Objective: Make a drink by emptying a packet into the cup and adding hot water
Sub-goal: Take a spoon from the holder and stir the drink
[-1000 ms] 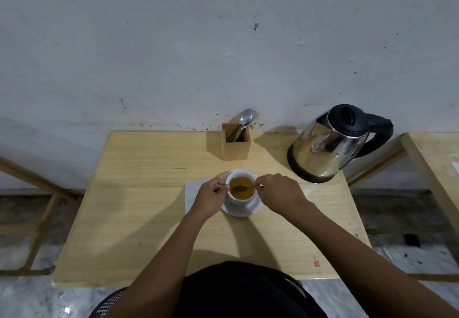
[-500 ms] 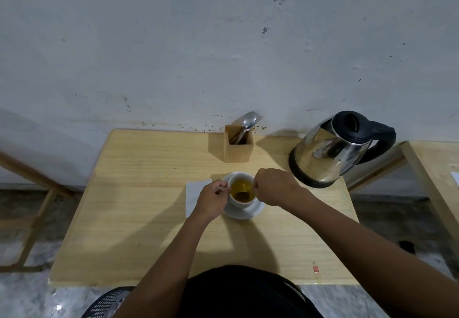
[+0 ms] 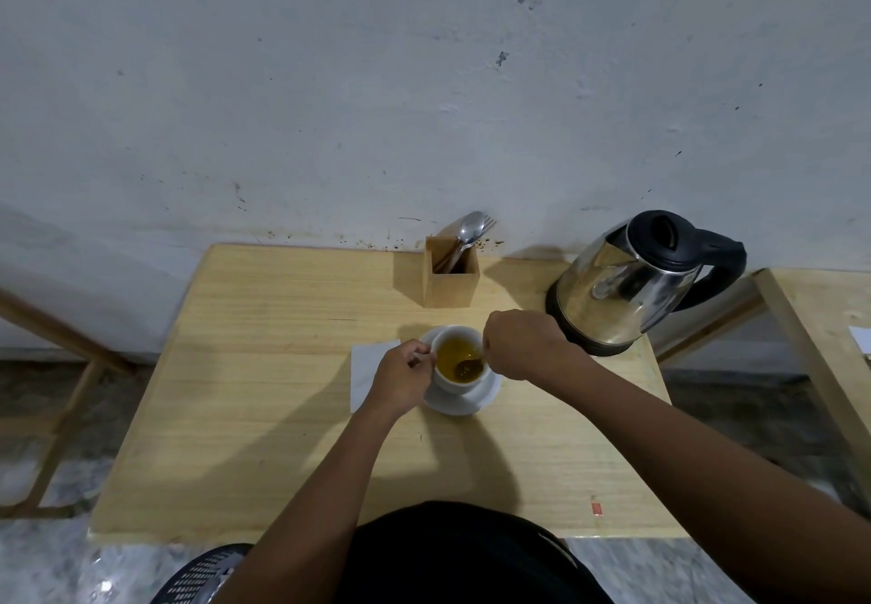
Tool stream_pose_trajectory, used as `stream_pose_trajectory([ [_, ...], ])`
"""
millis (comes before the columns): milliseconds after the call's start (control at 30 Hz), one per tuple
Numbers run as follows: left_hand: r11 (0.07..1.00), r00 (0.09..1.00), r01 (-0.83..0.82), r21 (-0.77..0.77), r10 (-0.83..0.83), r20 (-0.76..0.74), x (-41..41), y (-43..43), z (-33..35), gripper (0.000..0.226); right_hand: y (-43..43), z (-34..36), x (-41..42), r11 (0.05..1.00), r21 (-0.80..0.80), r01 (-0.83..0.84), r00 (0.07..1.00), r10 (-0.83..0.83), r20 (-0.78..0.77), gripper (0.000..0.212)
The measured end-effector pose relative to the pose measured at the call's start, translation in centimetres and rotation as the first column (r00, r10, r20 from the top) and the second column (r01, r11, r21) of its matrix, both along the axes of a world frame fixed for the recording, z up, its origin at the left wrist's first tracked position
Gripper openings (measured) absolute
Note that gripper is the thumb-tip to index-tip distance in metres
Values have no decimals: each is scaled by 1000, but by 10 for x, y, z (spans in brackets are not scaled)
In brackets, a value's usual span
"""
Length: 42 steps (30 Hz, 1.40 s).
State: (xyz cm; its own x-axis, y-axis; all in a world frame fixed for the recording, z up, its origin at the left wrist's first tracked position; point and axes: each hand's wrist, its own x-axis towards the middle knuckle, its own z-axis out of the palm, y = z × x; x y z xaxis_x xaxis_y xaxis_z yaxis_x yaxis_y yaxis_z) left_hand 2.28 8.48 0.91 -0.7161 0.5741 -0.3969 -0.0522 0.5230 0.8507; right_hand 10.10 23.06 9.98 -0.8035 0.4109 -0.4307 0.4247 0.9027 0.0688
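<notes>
Against the scuffed wall, on our table (image 3: 264, 415), our left hand (image 3: 400, 379) pinches the cup (image 3: 459, 367) handle steady so our right hand (image 3: 521, 344), closed on the spoon (image 3: 466, 366), can stir.

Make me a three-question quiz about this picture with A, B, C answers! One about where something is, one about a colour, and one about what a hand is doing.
1. Where is the kettle?
A. On the table's far right corner
B. On the floor
C. Left of the napkin

2. What colour is the drink in the cup?
A. Pink
B. Amber-yellow
C. Blue

3. What is the right hand doing?
A. Lifting the kettle
B. Resting flat on the table
C. Holding a spoon in the drink

Answers:
1. A, it stands by the wall, right of the wooden cutlery box.
2. B, the liquid looks amber-yellow against the white cup.
3. C, the spoon's bowl sits in the liquid while the left hand holds the cup's side.
</notes>
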Motion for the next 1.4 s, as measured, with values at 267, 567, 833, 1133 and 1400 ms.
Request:
stream_pose_trajectory([
  [267, 1000, 1000, 2, -15, -2, -19, 0, 1, 0, 19, -3, -13, -9, 1000, -3, 31, 994, -31, -104, 23],
  [567, 1000, 1000, -1, -21, 1, -18, -1, 1, -1, 19, -2, 2, -4, 995, 87, -48, 998, 51, -21, 16],
  [833, 1000, 1000, 4, -28, -5, -26, 0, 1, -1, 20, -10, -8, -10, 1000, 19, -18, 995, 20, -102, 20],
  [1133, 999, 999, 4, -37, -6, -34, 0, 2, -3, 21, -4, 0, 1, 997, 83, -6, 999, 9, -47, 16],
  [1400, 1000, 999, -15, -28, 14, -36, 0, 1, -5, 18, -16, -24, 15, 994, -46, 99, 975, -106, -196, 25],
])
